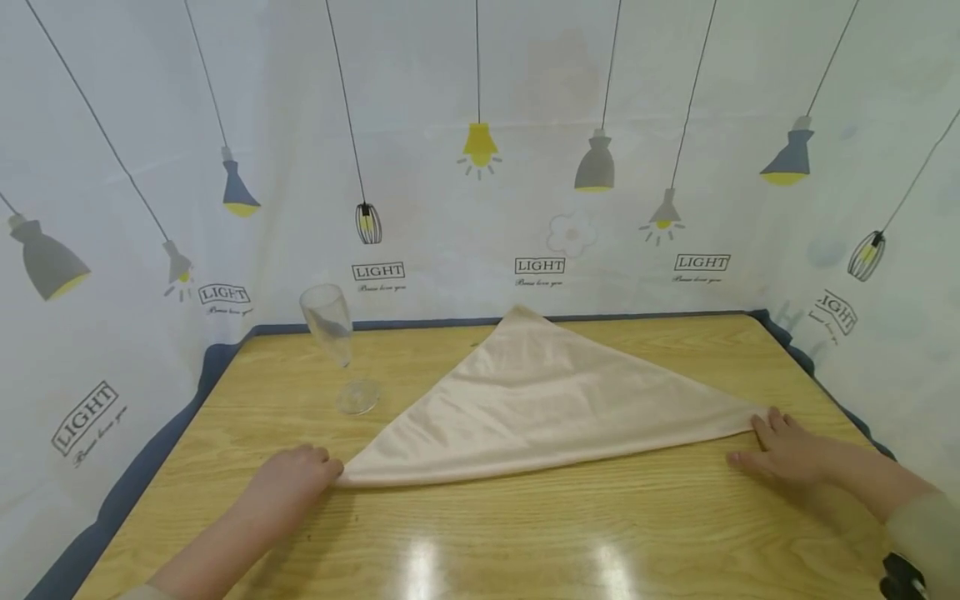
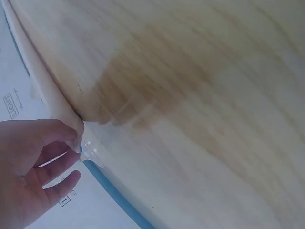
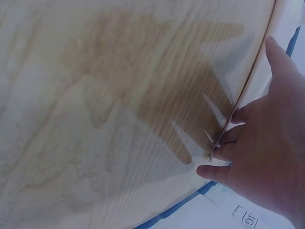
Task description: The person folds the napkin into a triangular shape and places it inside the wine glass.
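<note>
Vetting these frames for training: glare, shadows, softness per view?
Head: two glare spots on the near tabletop; left wrist: washed-out tabletop, soft grain, dark patch beside the left hand; right wrist: hazy, finger-shaped dark patch beside the right hand, shadow or reflection unclear.

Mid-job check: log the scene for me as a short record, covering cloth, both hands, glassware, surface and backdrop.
Cloth: cream satin cloth, spread as a triangle, its far tip at the table's back edge
Left hand: left hand pinches the cloth's left corner
Right hand: right hand touches the right corner, fingers spread
Glassware: clear champagne flute, standing left of the cloth
Surface: wood-grain table
Backdrop: white sheet printed with hanging lamps
</note>
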Available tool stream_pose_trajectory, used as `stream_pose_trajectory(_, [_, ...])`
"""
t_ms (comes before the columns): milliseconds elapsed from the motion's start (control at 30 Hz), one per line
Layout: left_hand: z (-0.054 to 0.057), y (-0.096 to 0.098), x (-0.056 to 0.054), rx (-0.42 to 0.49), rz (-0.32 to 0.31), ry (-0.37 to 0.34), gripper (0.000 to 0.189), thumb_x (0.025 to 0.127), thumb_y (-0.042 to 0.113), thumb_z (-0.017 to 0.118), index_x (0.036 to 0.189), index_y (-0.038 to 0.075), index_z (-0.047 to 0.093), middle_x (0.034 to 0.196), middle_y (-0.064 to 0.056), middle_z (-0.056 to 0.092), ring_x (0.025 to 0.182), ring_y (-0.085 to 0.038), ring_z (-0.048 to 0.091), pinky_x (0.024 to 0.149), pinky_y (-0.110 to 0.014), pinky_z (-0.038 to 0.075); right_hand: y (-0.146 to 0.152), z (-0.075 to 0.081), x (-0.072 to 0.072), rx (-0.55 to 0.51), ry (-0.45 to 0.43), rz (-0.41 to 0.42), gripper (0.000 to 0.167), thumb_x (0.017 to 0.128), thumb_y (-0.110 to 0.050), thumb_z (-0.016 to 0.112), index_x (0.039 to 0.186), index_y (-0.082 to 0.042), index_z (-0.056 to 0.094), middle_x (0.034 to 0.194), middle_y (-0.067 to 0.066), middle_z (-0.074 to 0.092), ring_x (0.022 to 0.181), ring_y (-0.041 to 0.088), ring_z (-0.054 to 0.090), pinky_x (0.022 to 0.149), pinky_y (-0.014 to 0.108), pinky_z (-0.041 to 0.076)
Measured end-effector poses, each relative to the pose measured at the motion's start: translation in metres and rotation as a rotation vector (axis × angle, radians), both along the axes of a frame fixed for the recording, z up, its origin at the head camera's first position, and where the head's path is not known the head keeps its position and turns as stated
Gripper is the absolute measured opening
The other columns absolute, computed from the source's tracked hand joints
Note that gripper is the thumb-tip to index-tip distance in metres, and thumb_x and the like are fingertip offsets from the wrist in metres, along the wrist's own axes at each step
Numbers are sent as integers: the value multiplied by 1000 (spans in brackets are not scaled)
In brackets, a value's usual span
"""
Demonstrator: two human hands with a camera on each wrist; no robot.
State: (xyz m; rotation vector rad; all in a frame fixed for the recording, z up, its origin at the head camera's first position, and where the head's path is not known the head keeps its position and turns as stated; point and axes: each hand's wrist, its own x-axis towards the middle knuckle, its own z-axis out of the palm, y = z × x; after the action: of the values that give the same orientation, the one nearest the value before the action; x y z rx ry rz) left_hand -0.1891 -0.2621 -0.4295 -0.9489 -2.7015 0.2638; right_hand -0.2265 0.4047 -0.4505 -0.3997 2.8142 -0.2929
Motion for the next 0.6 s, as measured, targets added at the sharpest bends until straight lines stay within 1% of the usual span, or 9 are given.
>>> stream_pose_trajectory(67, [3, 2, 1, -9, 2, 20, 22, 69, -2, 78, 79, 13, 66, 71, 1, 54, 64, -18, 54, 52, -34, 47, 1, 1, -6, -5, 4, -11, 90, 96, -50, 55, 125, 31, 30, 125, 62, 14, 118, 76, 15, 96, 75, 22])
stream_pose_trajectory(100, [5, 3, 2, -7, 6, 25, 23, 69, -3, 79, 80, 12, 66, 71, 1, 55, 64, -18, 54, 52, -34, 47, 2, 2, -8, 2, 11, -9, 89, 96, -50, 55, 124, 31, 31, 124, 61, 16, 117, 75, 18, 96, 74, 24])
stream_pose_trajectory(233, [12, 8, 1, 45, 1, 59, 25, 66, -5, 81, 81, 11, 69, 73, -1, 57, 64, -18, 56, 51, -32, 46, 6, 9, -20, -8, -43, -43, 90, 97, -52, 52, 126, 31, 32, 127, 61, 14, 118, 74, 16, 96, 75, 22])
stream_pose_trajectory(400, [20, 11, 1, 99, -41, 137, 26, 62, -8, 79, 79, 9, 70, 72, -1, 57, 62, -18, 55, 49, -29, 45, 11, 14, -29, 28, -93, -81, 92, 97, -56, 46, 131, 28, 32, 133, 57, 12, 121, 72, 14, 92, 80, 17])
stream_pose_trajectory(500, [25, 13, 1, 136, -59, 168, 26, 61, -8, 77, 79, 8, 70, 72, -1, 57, 61, -18, 55, 49, -29, 47, 12, 15, -32, 63, -84, -83, 92, 97, -58, 45, 133, 26, 34, 135, 54, 15, 122, 71, 16, 90, 81, 17])
stream_pose_trajectory(600, [31, 15, 0, 177, -57, 169, 25, 62, -8, 77, 81, 8, 70, 73, -1, 58, 61, -18, 57, 49, -28, 48, 12, 16, -36, 80, -66, -67, 89, 98, -57, 44, 132, 25, 36, 134, 55, 17, 121, 72, 17, 89, 81, 20])
